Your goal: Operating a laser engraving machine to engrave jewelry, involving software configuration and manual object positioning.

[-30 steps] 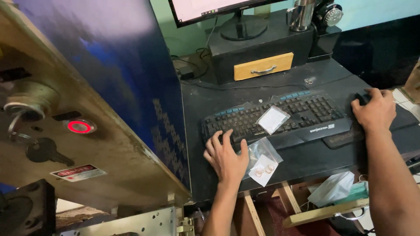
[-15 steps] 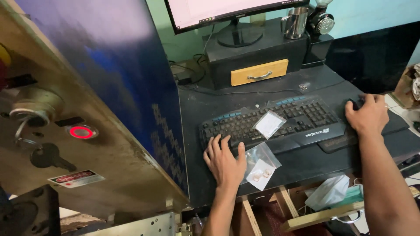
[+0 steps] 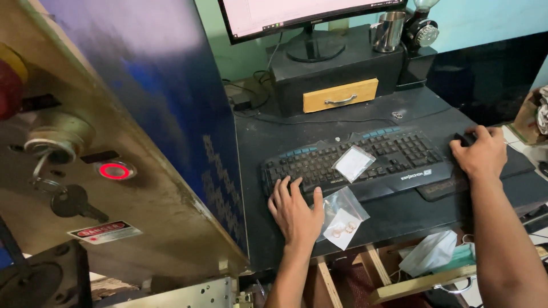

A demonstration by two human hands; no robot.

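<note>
A black keyboard (image 3: pixel 365 159) lies on the dark desk (image 3: pixel 297 131). My left hand (image 3: pixel 295 210) rests flat at its lower left corner, fingers spread over the keys. My right hand (image 3: pixel 481 153) is cupped over a black mouse (image 3: pixel 465 138) to the right of the keyboard. One small clear plastic bag (image 3: pixel 353 163) lies on the keys. Another clear bag (image 3: pixel 344 218) with small rings inside sits on the desk just right of my left hand.
A monitor (image 3: pixel 297 14) stands on a black box with a yellow drawer (image 3: pixel 340 95); a metal cup (image 3: pixel 389 31) sits beside it. At left is a machine panel with a lit red button (image 3: pixel 114 170) and a key (image 3: pixel 71 199). A face mask (image 3: pixel 432 254) lies below the desk.
The view has tilted and shifted slightly. Both hands stay in place on the keyboard corner and the mouse.
</note>
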